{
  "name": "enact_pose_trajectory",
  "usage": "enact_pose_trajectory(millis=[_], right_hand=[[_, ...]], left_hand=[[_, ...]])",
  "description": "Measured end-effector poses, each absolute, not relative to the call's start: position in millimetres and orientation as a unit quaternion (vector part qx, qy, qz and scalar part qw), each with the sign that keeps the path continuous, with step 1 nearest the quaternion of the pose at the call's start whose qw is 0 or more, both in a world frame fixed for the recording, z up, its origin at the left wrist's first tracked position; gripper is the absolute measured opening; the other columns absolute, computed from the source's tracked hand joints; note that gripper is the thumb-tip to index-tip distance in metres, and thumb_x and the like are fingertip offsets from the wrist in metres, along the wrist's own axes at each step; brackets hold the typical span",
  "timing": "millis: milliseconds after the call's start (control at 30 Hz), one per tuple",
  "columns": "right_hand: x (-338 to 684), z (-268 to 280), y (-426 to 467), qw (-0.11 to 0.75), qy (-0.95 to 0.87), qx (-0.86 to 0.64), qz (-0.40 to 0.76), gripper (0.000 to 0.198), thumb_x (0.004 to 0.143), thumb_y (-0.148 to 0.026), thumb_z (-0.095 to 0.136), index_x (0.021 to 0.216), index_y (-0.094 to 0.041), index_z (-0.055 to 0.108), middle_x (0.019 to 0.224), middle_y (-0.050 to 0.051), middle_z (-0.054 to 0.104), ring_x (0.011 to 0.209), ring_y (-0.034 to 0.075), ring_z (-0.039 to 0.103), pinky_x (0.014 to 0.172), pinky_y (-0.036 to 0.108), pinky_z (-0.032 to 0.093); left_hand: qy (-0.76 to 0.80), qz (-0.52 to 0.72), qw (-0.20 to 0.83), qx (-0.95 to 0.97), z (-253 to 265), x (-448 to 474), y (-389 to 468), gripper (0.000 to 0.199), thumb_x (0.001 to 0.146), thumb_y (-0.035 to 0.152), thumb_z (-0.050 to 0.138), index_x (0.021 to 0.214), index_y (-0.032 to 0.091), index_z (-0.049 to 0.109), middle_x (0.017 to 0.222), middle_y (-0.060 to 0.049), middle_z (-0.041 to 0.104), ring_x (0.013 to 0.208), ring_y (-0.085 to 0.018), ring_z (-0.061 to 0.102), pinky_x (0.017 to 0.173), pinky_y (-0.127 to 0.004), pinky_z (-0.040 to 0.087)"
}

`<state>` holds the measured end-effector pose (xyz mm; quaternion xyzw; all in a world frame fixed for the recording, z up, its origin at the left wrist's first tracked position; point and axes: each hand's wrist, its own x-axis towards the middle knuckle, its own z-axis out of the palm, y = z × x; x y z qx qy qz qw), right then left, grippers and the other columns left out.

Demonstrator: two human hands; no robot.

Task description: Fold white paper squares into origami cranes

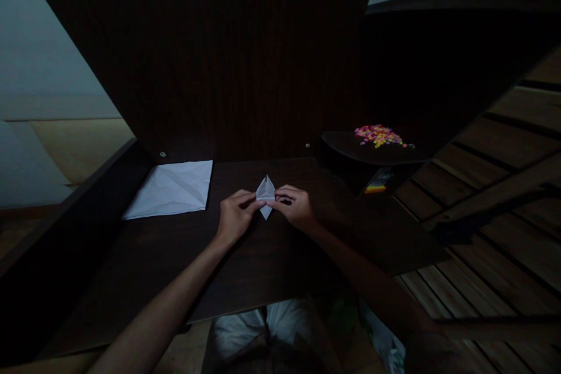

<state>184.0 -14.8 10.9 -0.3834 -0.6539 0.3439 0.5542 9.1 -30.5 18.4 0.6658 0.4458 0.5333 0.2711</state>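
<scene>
A small piece of folded white paper (265, 189) is held just above the dark desk, its upper end split into points and its lower end a single tip. My left hand (236, 214) pinches its left edge between thumb and fingers. On the opposite edge, my right hand (297, 205) does the same, with both thumbs meeting near the middle of the paper. Some of the fingertips behind the paper are hidden.
Creased white sheets (175, 188) lie at the left of the desk (245, 280). A rounded shelf (346, 146) at the right bears a pile of small colourful pieces (379, 135). A tall dark panel (245, 58) rises behind; wooden slats (499, 158) stand at far right.
</scene>
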Motion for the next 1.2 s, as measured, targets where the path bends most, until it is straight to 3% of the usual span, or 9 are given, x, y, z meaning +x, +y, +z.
enact_pose_trajectory(millis=[200, 400, 600, 733, 933, 1200], right_hand=[[185, 9, -13, 0.566, -0.649, -0.378, 0.341, 0.024, 0.060, -0.036, 0.082, 0.071, -0.017, 0.070, 0.083, 0.005, 0.060, 0.064, 0.012, 0.059, 0.058, 0.026, 0.054], [187, 8, -6, 0.536, -0.610, -0.381, 0.443, 0.031, 0.055, -0.038, 0.083, 0.070, -0.016, 0.066, 0.073, 0.003, 0.062, 0.064, 0.014, 0.060, 0.059, 0.026, 0.053], [190, 4, -2, 0.520, -0.550, -0.377, 0.534, 0.038, 0.048, -0.038, 0.086, 0.069, -0.017, 0.062, 0.075, 0.003, 0.068, 0.074, 0.018, 0.066, 0.075, 0.033, 0.054], [189, 2, -1, 0.518, -0.529, -0.376, 0.557, 0.039, 0.046, -0.037, 0.087, 0.070, -0.017, 0.063, 0.076, 0.004, 0.069, 0.075, 0.019, 0.067, 0.077, 0.034, 0.053], [189, 7, -3, 0.513, -0.524, -0.379, 0.564, 0.040, 0.045, -0.039, 0.087, 0.067, -0.017, 0.063, 0.070, 0.001, 0.067, 0.065, 0.015, 0.063, 0.067, 0.029, 0.052], [185, 18, -10, 0.520, -0.544, -0.393, 0.528, 0.038, 0.051, -0.044, 0.084, 0.071, -0.018, 0.066, 0.067, 0.000, 0.064, 0.061, 0.013, 0.058, 0.061, 0.026, 0.049]], left_hand=[[0.476, 0.544, 0.267, 0.637, 16, 9, -29, 0.023, 0.065, 0.037, 0.079, 0.076, 0.019, 0.075, 0.087, -0.003, 0.054, 0.075, -0.016, 0.056, 0.063, -0.027, 0.050], [0.447, 0.562, 0.309, 0.624, 15, 14, -29, 0.023, 0.067, 0.036, 0.077, 0.079, 0.017, 0.074, 0.094, -0.004, 0.054, 0.074, -0.014, 0.057, 0.064, -0.027, 0.052], [0.431, 0.577, 0.205, 0.663, 27, 18, -38, 0.018, 0.072, 0.036, 0.075, 0.082, 0.021, 0.075, 0.086, -0.004, 0.060, 0.082, -0.018, 0.058, 0.073, -0.031, 0.049], [0.422, 0.582, 0.196, 0.667, 26, 18, -41, 0.018, 0.073, 0.035, 0.074, 0.084, 0.021, 0.075, 0.083, -0.004, 0.063, 0.080, -0.019, 0.059, 0.074, -0.031, 0.048], [0.427, 0.569, 0.253, 0.656, 27, 21, -44, 0.017, 0.073, 0.035, 0.073, 0.076, 0.019, 0.074, 0.065, 0.000, 0.061, 0.061, -0.014, 0.055, 0.061, -0.026, 0.044], [0.416, 0.547, 0.439, 0.579, 26, 19, -39, 0.028, 0.072, 0.043, 0.072, 0.081, 0.016, 0.070, 0.073, -0.001, 0.067, 0.067, -0.015, 0.058, 0.063, -0.025, 0.045]])
